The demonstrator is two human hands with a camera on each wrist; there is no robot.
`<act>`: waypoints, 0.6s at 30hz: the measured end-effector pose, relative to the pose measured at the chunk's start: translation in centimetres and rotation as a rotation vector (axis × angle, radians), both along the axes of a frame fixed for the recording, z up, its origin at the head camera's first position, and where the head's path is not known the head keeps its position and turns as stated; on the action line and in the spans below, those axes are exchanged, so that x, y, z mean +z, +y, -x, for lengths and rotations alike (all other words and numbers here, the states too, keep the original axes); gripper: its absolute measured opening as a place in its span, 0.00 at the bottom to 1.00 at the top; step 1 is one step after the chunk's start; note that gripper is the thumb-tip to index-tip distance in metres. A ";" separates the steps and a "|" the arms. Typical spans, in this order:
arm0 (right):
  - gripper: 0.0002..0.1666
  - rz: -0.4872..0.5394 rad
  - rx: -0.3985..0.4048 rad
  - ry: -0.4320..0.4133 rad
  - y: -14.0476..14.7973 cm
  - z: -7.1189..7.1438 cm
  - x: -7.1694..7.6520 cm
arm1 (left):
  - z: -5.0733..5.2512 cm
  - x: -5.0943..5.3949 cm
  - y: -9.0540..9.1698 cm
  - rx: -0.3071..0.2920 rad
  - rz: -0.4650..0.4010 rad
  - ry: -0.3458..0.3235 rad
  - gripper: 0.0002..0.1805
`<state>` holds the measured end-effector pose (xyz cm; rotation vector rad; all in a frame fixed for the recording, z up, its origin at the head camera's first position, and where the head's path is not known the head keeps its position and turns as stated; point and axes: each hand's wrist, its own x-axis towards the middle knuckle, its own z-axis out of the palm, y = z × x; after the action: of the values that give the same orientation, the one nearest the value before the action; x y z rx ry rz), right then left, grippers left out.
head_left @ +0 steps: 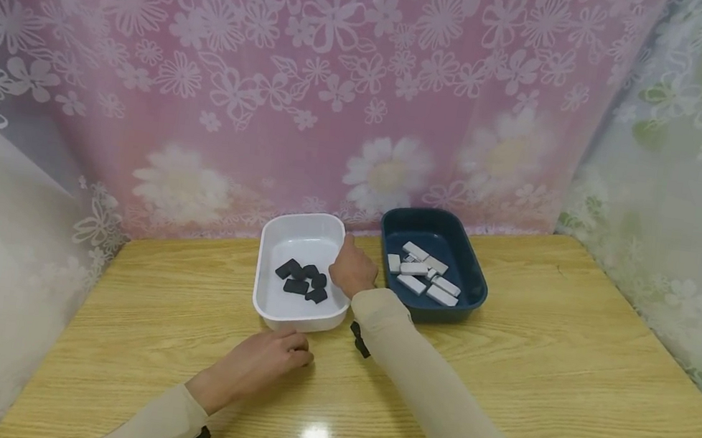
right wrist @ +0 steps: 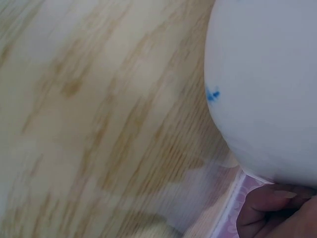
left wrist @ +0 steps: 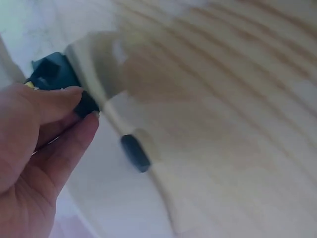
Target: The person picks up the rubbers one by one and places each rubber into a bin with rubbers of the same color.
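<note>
A white tray (head_left: 276, 239) holds several small black blocks (head_left: 296, 286). My right hand (head_left: 355, 268) grips its right rim, and the right wrist view shows curled fingers against the tray's outer wall (right wrist: 267, 94). In front of the tray, my left hand (head_left: 256, 364) is low over the table, its fingers bent. The left wrist view shows its thumb and fingertips pinching a small dark block (left wrist: 87, 105), mostly hidden by the fingers. To the right of the white tray stands a dark teal tray (head_left: 476, 284) with several small white blocks (head_left: 413, 269) in it.
Both trays stand on a wood-grain table (head_left: 171, 314) near its back edge. A pink flowered curtain (head_left: 270, 130) hangs behind, and a pale flowered one (head_left: 679, 249) on the right. Black straps sit on both sleeves.
</note>
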<state>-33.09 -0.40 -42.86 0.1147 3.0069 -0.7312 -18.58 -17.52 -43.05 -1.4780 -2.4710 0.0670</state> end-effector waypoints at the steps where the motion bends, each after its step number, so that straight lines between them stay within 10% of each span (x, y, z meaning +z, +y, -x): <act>1: 0.36 -0.002 0.000 -0.001 0.0 0.0 0.0 | -0.2 0.2 0.0 -0.007 -0.006 -0.003 0.13; 11: 0.36 -0.017 -0.007 -0.009 0.1 -0.1 0.1 | -0.3 2.6 0.5 -0.044 -0.163 -0.093 0.08; 18: 0.35 -0.026 0.005 0.008 0.0 -0.1 0.0 | 2.2 4.9 0.0 -0.022 -0.346 -0.124 0.11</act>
<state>-33.03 -0.44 -42.87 0.1060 3.0238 -0.6946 -20.81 -17.54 -38.17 -1.3928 -2.4028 -0.4462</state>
